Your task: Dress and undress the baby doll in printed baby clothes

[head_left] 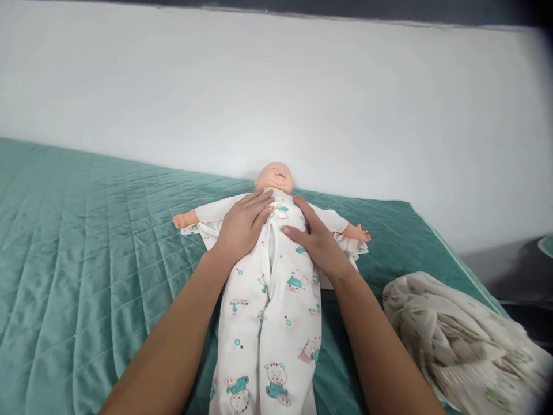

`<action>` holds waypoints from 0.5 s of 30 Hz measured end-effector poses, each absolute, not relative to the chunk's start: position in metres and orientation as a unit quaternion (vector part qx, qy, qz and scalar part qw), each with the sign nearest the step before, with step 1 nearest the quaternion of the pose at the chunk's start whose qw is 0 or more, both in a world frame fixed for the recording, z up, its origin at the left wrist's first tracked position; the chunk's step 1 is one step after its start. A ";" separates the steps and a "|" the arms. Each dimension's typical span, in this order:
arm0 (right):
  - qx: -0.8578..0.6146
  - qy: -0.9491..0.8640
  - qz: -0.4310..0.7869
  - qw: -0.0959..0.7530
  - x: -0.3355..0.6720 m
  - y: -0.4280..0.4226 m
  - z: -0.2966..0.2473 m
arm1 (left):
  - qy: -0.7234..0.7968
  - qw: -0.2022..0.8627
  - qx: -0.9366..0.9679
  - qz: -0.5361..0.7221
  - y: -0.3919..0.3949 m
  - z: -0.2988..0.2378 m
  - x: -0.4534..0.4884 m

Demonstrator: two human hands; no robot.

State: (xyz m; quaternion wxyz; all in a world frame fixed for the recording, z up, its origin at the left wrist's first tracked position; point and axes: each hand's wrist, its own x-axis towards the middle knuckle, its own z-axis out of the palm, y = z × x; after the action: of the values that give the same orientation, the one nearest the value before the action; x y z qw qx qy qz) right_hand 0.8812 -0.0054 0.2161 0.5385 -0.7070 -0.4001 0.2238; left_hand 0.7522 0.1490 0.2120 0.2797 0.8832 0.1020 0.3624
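A baby doll (275, 176) lies on its back on a teal quilted bed (86, 242), head toward the wall, arms spread. It wears a white sleepsuit (270, 323) printed with teal bears. My left hand (244, 222) lies flat on the doll's chest on the left side, fingers stretched out toward the neck. On the right side of the chest rests my right hand (313, 239), also flat, with the thumb pointing inward near the front opening. Neither hand holds anything.
A crumpled white patterned cloth (453, 340) lies on the bed's right side near its edge. A white wall (302, 98) runs directly behind the doll's head. The bed's right edge drops to a dark floor (514, 276).
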 end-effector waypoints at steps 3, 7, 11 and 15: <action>-0.691 -0.405 0.219 0.558 0.881 -0.005 0.217 | 0.056 0.187 0.871 0.451 0.145 0.209 0.751; -0.665 -0.418 0.194 0.588 0.876 -0.003 0.219 | 0.033 0.122 0.856 0.501 0.143 0.209 0.749; -0.682 -0.437 0.132 0.571 0.873 -0.003 0.221 | 0.042 0.085 0.853 0.514 0.144 0.208 0.748; -0.712 -0.496 0.001 0.498 0.870 -0.002 0.221 | 0.050 0.062 0.855 0.512 0.144 0.206 0.749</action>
State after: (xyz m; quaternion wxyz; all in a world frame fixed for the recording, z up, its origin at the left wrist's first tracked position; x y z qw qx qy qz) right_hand 0.8697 -0.0023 0.2209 0.4977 -0.7118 -0.4955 0.0013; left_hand 0.7487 0.1443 0.2062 0.0619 0.8552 0.0504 0.5121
